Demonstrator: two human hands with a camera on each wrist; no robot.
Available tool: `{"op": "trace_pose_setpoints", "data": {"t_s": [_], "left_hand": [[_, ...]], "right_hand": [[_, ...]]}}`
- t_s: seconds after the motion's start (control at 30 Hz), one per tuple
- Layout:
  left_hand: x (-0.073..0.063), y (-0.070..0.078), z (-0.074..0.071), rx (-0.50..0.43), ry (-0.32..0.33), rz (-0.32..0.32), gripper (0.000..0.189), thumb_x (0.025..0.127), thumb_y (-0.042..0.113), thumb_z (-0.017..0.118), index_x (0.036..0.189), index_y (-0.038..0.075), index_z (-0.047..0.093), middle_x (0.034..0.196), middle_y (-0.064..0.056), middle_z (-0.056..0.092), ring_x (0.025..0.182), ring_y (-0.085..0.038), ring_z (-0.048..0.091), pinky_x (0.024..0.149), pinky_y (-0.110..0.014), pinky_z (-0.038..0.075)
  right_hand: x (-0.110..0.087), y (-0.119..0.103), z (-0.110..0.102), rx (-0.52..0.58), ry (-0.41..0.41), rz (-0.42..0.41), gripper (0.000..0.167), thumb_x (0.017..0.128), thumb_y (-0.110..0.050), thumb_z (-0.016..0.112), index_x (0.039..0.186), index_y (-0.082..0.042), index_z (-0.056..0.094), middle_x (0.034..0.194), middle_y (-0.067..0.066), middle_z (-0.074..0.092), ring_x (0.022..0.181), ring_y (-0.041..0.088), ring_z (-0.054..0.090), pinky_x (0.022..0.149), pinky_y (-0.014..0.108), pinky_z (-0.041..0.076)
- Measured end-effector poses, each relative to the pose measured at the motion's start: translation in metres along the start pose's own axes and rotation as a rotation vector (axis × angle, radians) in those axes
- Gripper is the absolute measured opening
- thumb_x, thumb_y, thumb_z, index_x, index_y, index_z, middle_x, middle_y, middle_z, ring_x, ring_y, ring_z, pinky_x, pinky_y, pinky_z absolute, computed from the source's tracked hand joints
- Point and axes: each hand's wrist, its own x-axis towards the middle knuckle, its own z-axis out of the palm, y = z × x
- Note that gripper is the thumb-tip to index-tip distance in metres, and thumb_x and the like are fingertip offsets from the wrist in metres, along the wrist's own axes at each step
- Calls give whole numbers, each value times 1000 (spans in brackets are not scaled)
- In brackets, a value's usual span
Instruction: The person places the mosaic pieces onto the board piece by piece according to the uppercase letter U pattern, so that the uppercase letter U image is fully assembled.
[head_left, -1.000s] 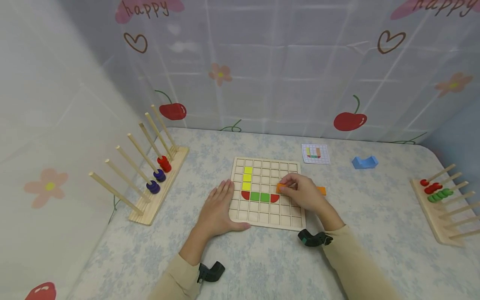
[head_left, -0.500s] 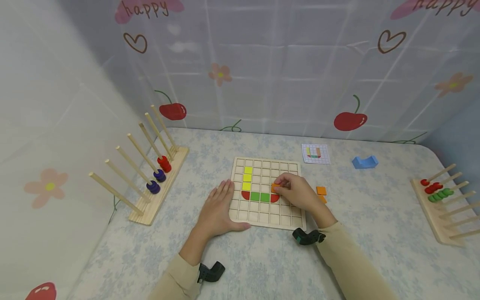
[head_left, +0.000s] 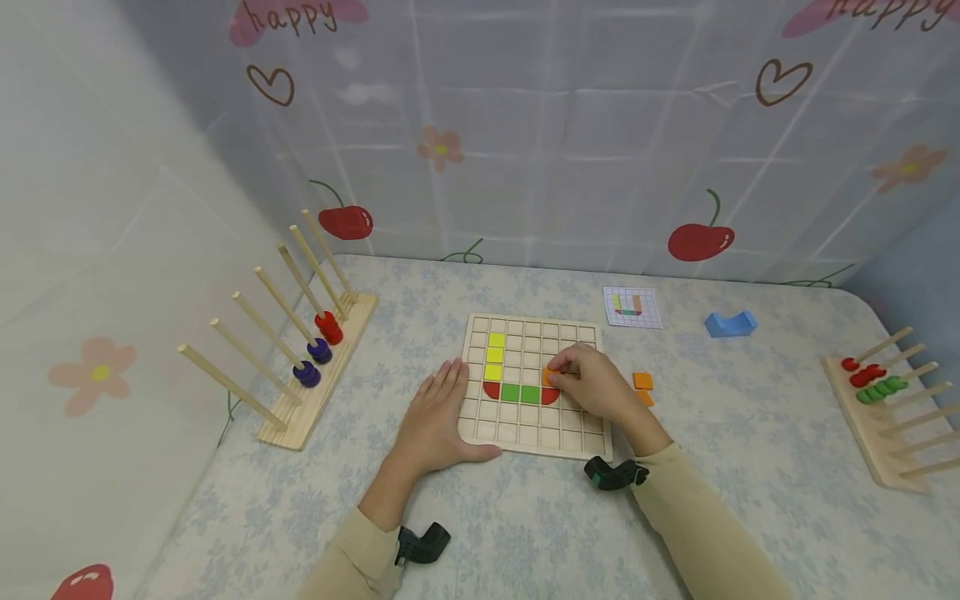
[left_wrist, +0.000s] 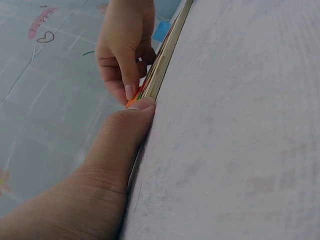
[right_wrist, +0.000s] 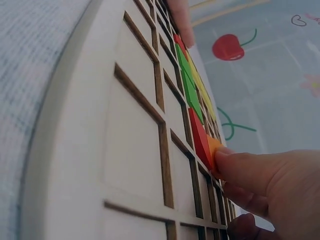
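A wooden grid board (head_left: 517,435) lies mid-table. My right hand (head_left: 596,385) pinches an orange square tile (head_left: 549,378) between thumb and fingers, at the cell just above the right red quarter-round tile (head_left: 551,397). In the right wrist view the orange tile (right_wrist: 213,149) sits right behind the red one (right_wrist: 199,140). My left hand (head_left: 432,421) rests with straight fingers along the board's left edge, thumb at its near edge. Set in cells are a column of yellow tiles (head_left: 494,356), two green tiles (head_left: 520,394) and a left red quarter-round tile (head_left: 491,390).
Loose orange tiles (head_left: 642,382) lie right of the board. Behind it are a pattern card (head_left: 632,308) and a blue curved block (head_left: 730,325). Peg racks stand on the left (head_left: 303,417) and right (head_left: 862,425), with beads on some pegs.
My right hand has moved slightly left with the orange tile, over the cell above the right red tile. Loose orange tiles have come out from behind it. My left hand has stayed still.
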Motion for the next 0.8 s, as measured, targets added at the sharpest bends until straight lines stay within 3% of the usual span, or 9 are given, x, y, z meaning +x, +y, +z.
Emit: {"op": "trace_pose_setpoints", "data": {"t_s": [0.27,0.47,0.8], "left_hand": [[1,-1,2,19,4,-1,137,62,83,68,160,8,8,168,-5,8,157,-19,5,127,-42,13],[1,0,2,7,8,1,137,62,83,69,160,8,9,168,-5,7,157,-20,4,127,-42,12],[0,0,1,-1,10,2,137,62,82,70,160,7,9,168,-6,8,157,-21,5,127,-43,12]], "right_hand": [[-6,0,-3,-9,-10,-43,9,94,-19,69,98,-16,76,102,1,63,88,17,57,80,33,49],[-15,8,-15,-14,11,-72,18,93,-21,71,109,-16,74,106,0,67,83,17,54,74,31,47],[-36,35,-50,-51,108,-11,27,95,-20,68,120,-9,69,106,7,65,71,17,48,57,26,43]]}}
